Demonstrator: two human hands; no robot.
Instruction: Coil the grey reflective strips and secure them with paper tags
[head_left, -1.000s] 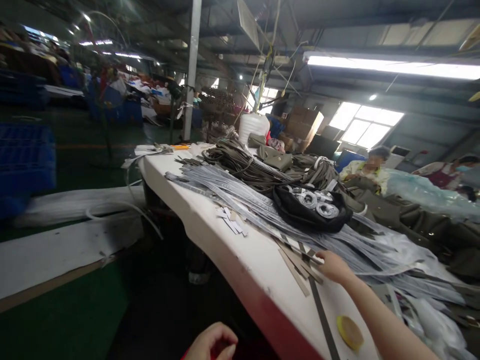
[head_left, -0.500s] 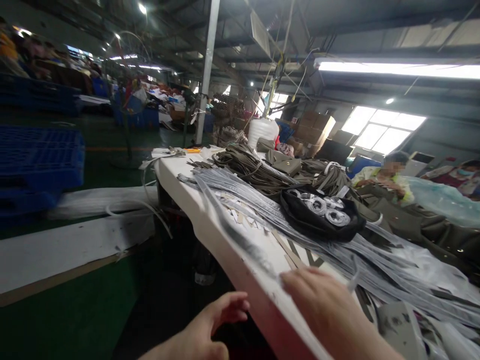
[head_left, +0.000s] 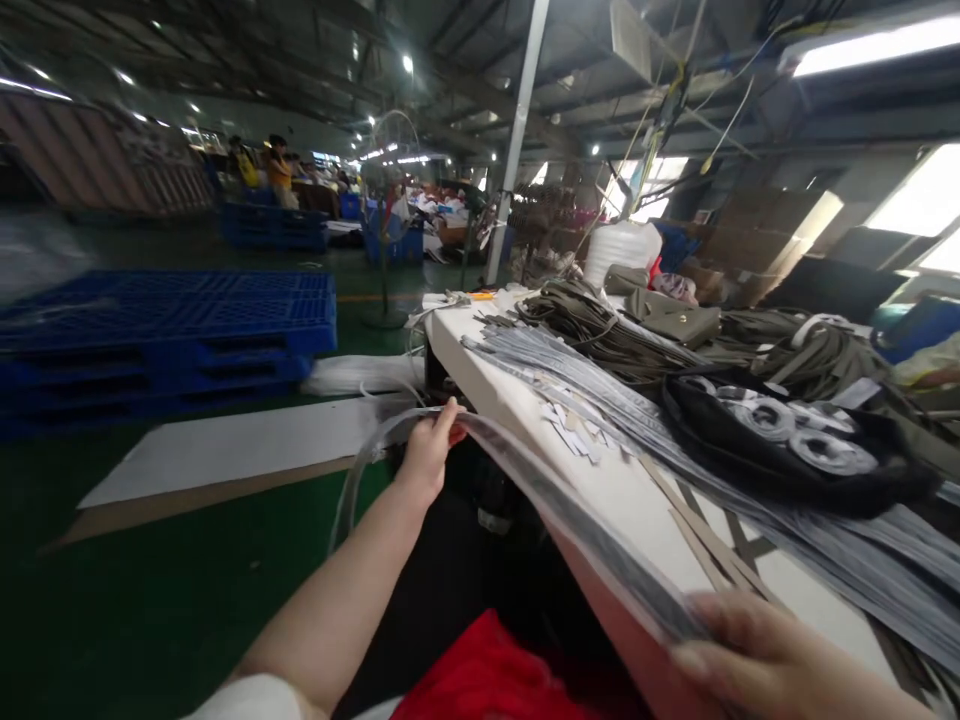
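A long strip in clear plastic (head_left: 559, 492), dark along its middle, stretches between my two hands beside the table's near edge. Out past that edge, my left hand (head_left: 429, 452) is closed on the strip, and a loose end curves down behind the wrist. My right hand (head_left: 757, 650), smeared a little by motion, pinches the strip's other part at the lower right. On the white table (head_left: 517, 400) lies a bundle of similar plastic-covered strips (head_left: 600, 400), with small paper scraps (head_left: 574, 425) beside it. Brown flat strips (head_left: 694, 525) lie close to my right hand.
A black bag (head_left: 810, 470) holding several white rolls (head_left: 829, 452) sits on the strips. Dark olive straps (head_left: 585, 325) are heaped behind. Blue pallets (head_left: 165, 335) and a white sheet (head_left: 247, 440) lie on the green floor at left. A pole (head_left: 517, 140) rises beyond the table.
The view has swung left. My left hand has moved forward and closed on the strip; my right hand has lifted the strip off the tabletop, and it now spans both hands.
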